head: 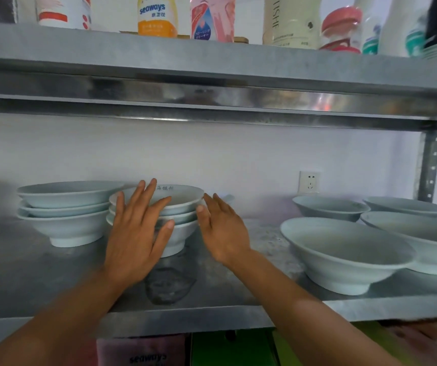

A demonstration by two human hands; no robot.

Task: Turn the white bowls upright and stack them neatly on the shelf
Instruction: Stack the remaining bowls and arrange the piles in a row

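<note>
Between open hands, upright bowl stack [177,207]

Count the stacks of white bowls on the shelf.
2: a left stack by the wall, and a middle stack between both hands. Loose single bowls sit right; more may be hidden.
</note>
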